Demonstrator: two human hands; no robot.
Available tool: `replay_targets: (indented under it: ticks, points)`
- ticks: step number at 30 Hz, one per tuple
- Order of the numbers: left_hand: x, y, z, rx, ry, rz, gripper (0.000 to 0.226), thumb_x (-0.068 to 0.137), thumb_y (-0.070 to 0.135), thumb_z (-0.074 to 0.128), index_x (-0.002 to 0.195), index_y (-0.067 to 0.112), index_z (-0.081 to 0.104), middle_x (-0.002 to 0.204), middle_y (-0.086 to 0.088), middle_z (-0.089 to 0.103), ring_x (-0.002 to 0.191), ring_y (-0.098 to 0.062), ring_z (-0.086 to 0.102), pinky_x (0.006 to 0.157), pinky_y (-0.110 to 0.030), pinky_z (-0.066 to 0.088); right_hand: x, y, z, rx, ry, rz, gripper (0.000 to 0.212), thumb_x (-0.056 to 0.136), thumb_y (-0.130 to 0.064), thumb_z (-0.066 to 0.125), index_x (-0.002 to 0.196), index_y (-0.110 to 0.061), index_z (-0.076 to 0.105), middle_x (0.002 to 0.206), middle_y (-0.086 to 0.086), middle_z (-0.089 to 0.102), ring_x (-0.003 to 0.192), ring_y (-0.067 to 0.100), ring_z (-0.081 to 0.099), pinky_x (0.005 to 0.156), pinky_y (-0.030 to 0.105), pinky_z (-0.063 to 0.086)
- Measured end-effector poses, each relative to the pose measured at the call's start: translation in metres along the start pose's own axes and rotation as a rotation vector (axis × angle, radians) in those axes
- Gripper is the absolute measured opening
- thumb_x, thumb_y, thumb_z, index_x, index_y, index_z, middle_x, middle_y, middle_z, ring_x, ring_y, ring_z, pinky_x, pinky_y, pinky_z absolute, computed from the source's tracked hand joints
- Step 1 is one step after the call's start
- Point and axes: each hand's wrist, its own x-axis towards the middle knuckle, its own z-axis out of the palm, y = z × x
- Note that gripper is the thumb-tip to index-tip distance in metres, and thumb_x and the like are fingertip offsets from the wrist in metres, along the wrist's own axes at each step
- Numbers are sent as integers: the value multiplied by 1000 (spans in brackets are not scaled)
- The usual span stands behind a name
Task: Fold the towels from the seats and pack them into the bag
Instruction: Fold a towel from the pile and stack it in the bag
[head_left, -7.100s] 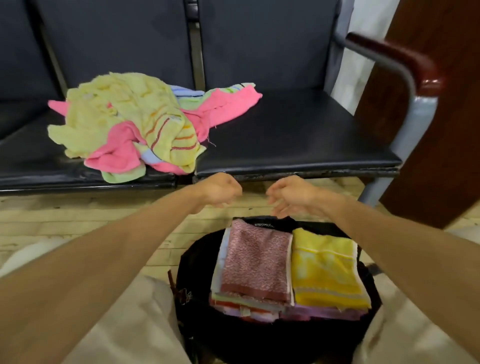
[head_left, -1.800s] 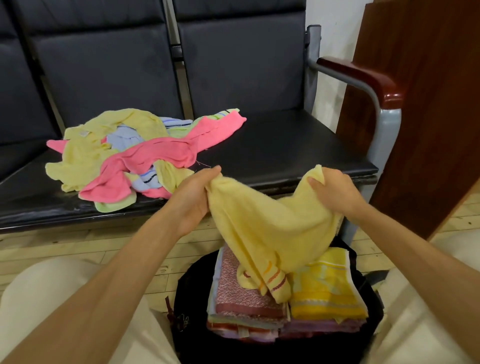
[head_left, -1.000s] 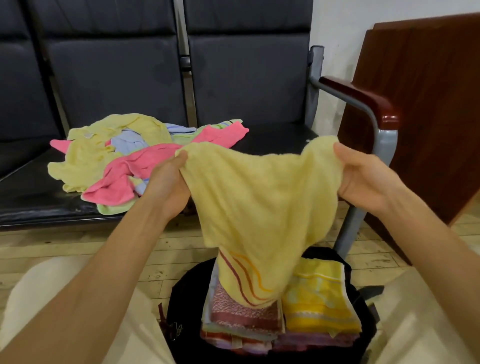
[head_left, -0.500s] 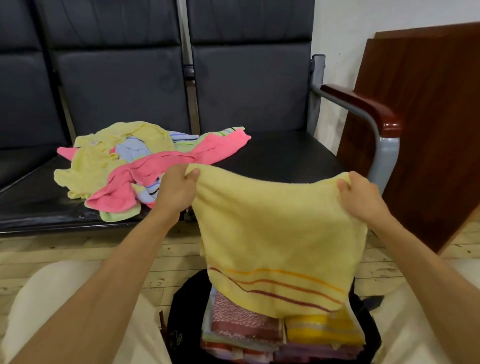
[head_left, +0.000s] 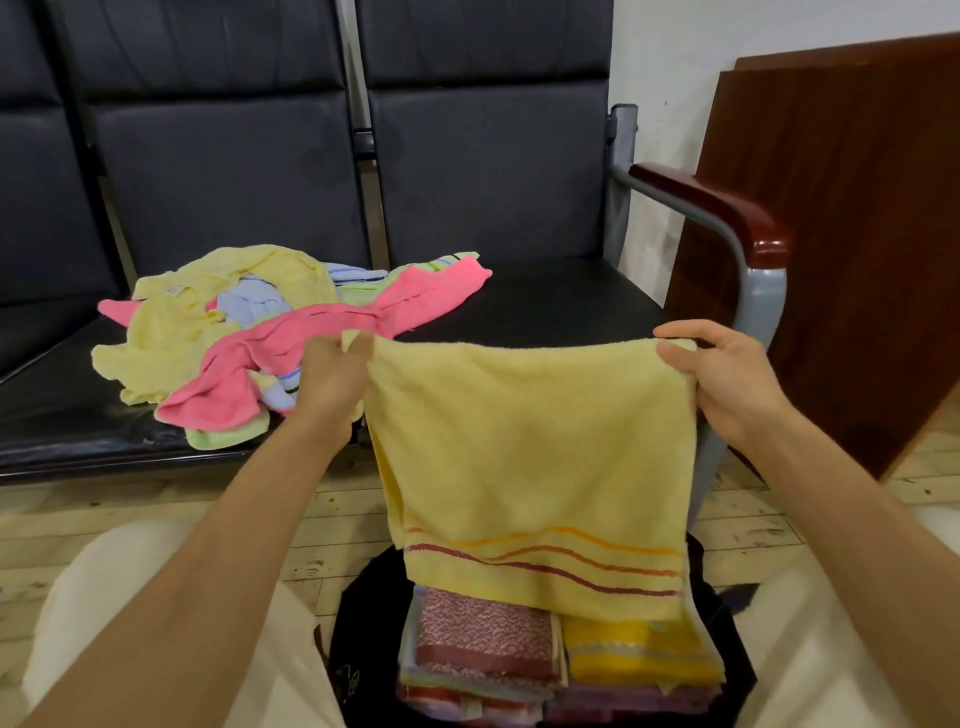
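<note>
The left hand (head_left: 332, 374) pinches the upper left corner of a pale yellow towel (head_left: 535, 467); the right hand (head_left: 722, 379) pinches the upper right corner. The hands are held well apart, and the towel hangs flat between them, its striped hem lowest, directly above the bag (head_left: 727, 670).

The black bag sits on the floor at 6 o'clock, between the person's knees. Inside it, two stacks of folded towels lie side by side: a maroon patterned towel (head_left: 483, 634) tops the left stack, a bright yellow towel (head_left: 634, 654) the right.

At 10 o'clock, on the black seat (head_left: 545, 306), a loose heap of unfolded towels (head_left: 249, 338) remains: yellow, pink, blue and green pieces, tangled together.

Assessment: the task is partly complete. Several towels are packed. The held towel is spread but unfolded; its first fold appears to be the step in hand. The heap is still to be processed.
</note>
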Motion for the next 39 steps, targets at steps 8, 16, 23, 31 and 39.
replay_targets:
  ticks: [8, 16, 23, 31, 39]
  points:
    - [3, 13, -9, 138, 3, 215, 20, 95, 22, 58, 110, 11, 63, 108, 10, 52, 102, -8, 46, 86, -27, 37, 5, -8, 5, -76, 217, -66, 9, 89, -18, 69, 90, -24, 74, 104, 0, 68, 107, 21, 60, 96, 44, 51]
    - [33, 87, -32, 24, -165, 268, 18, 95, 10, 54, 96, 17, 71, 102, -4, 66, 97, -17, 58, 85, -35, 51, 25, -76, 8, -90, 306, -186, 26, 98, -7, 46, 101, -15, 71, 89, -3, 62, 72, 4, 51, 57, 18, 39]
    - [32, 94, -35, 230, -35, 361, 17, 89, 12, 61, 98, 7, 74, 97, -3, 70, 92, -15, 62, 86, -33, 53, 23, -88, 5, -122, 300, -155, 21, 96, -8, 52, 105, -13, 70, 102, 0, 59, 97, 15, 50, 71, 24, 39]
    - [25, 91, -34, -58, -67, -33, 17, 91, 21, 65, 96, 7, 72, 80, -2, 61, 75, -17, 56, 59, -27, 49, 21, -93, -3, -20, 163, 18, 36, 79, -18, 77, 111, -10, 61, 105, 7, 64, 102, 24, 61, 95, 42, 51]
    - [13, 100, -50, 134, -262, 84, 10, 72, 12, 82, 77, 14, 73, 83, -3, 69, 85, -18, 64, 71, -29, 52, 9, -106, -16, -300, -61, -23, 39, 75, 6, 74, 113, -1, 67, 107, 5, 60, 106, 24, 52, 101, 39, 44]
